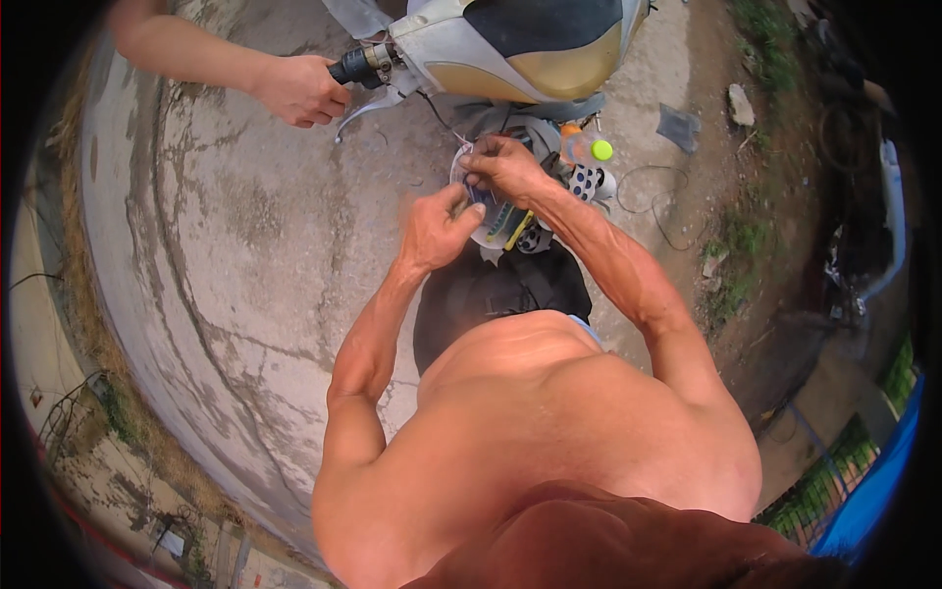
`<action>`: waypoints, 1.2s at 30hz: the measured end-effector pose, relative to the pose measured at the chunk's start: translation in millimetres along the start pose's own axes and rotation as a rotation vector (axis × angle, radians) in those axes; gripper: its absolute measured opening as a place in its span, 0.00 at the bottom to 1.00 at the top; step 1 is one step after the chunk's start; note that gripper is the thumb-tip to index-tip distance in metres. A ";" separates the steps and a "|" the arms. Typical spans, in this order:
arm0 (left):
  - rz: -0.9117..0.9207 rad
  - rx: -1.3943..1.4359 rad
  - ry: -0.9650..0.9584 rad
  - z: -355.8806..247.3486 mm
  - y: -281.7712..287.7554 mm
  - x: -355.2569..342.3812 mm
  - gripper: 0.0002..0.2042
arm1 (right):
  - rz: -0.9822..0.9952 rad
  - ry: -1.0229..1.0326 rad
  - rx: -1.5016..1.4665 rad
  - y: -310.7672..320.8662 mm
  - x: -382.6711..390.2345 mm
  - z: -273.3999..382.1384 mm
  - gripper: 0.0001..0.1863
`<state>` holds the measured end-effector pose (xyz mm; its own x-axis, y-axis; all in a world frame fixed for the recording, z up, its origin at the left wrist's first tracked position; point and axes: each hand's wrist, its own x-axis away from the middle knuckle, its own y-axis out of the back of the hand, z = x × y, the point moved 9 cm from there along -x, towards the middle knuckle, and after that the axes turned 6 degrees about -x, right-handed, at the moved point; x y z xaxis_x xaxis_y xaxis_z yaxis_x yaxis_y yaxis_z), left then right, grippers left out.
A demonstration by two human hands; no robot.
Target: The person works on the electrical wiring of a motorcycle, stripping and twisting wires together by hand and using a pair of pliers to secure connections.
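Both my hands work at the front of a white, gold and black scooter (510,49). My left hand (435,228) is closed on the near edge of a white round part (488,234) that carries several coloured wires. At that part's upper edge my right hand (505,165) pinches thin wires between fingers and thumb. The part is mostly hidden behind my fingers. My bare chest and a black garment (491,294) fill the view below.
Another person's hand (299,90) grips the scooter's black handlebar grip (355,67) above a silver brake lever (368,108). An orange bottle with a yellow-green cap (587,147) sits beside the wiring. Cracked concrete (226,245) spreads left; a loose wire (657,196) lies on the dirt at right.
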<state>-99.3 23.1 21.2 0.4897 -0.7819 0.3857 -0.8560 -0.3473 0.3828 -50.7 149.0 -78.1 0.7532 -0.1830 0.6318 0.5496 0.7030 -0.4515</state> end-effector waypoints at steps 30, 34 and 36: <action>-0.151 -0.304 -0.168 11.2 -19.0 -37.3 0.20 | 0.096 0.109 0.198 4.1 43.9 42.5 0.17; -0.111 -0.022 -0.015 22.8 -20.1 -42.1 0.20 | 0.064 0.042 0.177 7.2 37.6 43.6 0.16; -0.050 0.549 0.061 36.1 -29.1 -45.6 0.18 | 0.033 0.010 0.196 8.1 38.4 46.8 0.16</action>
<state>-102.8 50.2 -37.9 0.5269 -0.7316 0.4327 -0.7837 -0.6152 -0.0858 -34.2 179.8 -28.1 0.7738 -0.1639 0.6118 0.4443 0.8289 -0.3399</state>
